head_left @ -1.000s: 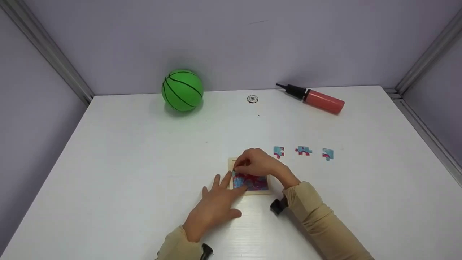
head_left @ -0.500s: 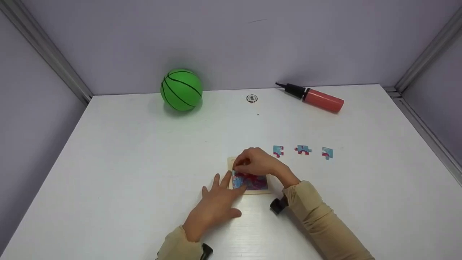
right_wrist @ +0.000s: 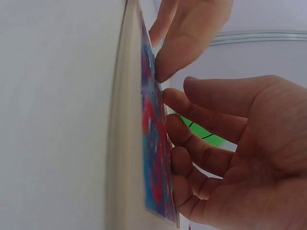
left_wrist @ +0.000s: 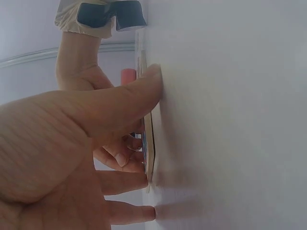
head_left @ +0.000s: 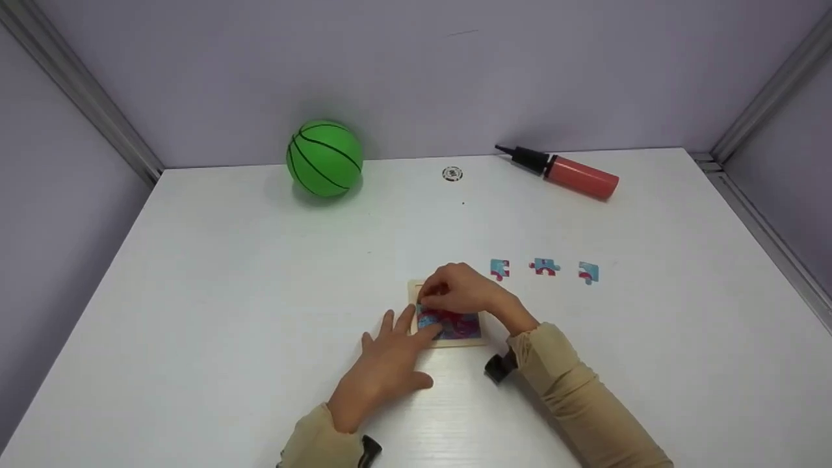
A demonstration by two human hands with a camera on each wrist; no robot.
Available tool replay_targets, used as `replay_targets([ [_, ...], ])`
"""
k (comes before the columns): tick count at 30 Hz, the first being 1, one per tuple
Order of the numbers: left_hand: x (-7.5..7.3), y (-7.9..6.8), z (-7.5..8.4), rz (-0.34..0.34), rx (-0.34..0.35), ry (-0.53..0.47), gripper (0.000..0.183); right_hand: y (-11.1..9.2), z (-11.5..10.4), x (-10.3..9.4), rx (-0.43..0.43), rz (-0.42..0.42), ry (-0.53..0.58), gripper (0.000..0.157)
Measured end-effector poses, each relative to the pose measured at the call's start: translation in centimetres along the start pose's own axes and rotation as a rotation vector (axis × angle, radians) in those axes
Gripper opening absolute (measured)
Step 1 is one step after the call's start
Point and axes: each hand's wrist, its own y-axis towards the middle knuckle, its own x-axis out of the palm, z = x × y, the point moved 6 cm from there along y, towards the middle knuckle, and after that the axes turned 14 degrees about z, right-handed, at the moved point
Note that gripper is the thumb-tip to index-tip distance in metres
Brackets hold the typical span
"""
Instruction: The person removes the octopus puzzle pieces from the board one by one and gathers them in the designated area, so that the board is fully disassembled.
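A small jigsaw puzzle (head_left: 461, 327) with a blue, red and purple picture lies in a pale wooden frame (head_left: 448, 344) on the white table. My left hand (head_left: 383, 367) is spread at its lower left, with fingertips on the frame's edge and on the picture. My right hand (head_left: 465, 289) arches over the upper part and hides it. In the right wrist view its bent fingertips (right_wrist: 180, 160) touch the puzzle's face, the thumb stands off, and no piece shows between them. Beyond the frame lie three loose puzzle pieces (head_left: 545, 266), blue and red.
A green ball (head_left: 325, 158) with black lines rests near the back wall. At the back right lies a red and black hand pump (head_left: 580, 177). A round black-and-white chip or sticker (head_left: 452, 173) is between them. Wall panels stand at the back and sides.
The whole head view has shifted slightly, so the scene sits a little higher. Both hands stay at the puzzle in nearly the same pose.
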Motion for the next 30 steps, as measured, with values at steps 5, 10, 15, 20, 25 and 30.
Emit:
replay_targets([
  [5,-0.20,0.11,0.09,-0.002,-0.004,0.039,0.074,0.06,0.04,-0.16,0.022,0.002,-0.007,0.017],
  [10,-0.06,0.29,0.16,-0.006,-0.008,0.058,0.075,0.02,0.00,-0.12,0.021,-0.003,-0.008,0.017],
  [15,-0.03,0.47,0.35,-0.009,-0.008,0.086,0.076,-0.06,-0.17,-0.16,0.025,-0.014,0.015,0.016],
  [20,-0.23,0.37,0.44,-0.010,0.000,0.081,0.074,-0.08,-0.21,-0.32,0.054,-0.016,0.058,0.013],
  [25,-0.37,0.26,0.53,-0.010,0.007,0.096,0.074,-0.04,-0.32,-0.36,0.033,-0.006,0.064,0.012],
  [30,-0.42,0.24,0.52,-0.019,0.003,0.116,0.074,0.00,-0.26,-0.20,0.020,0.016,0.070,0.009],
])
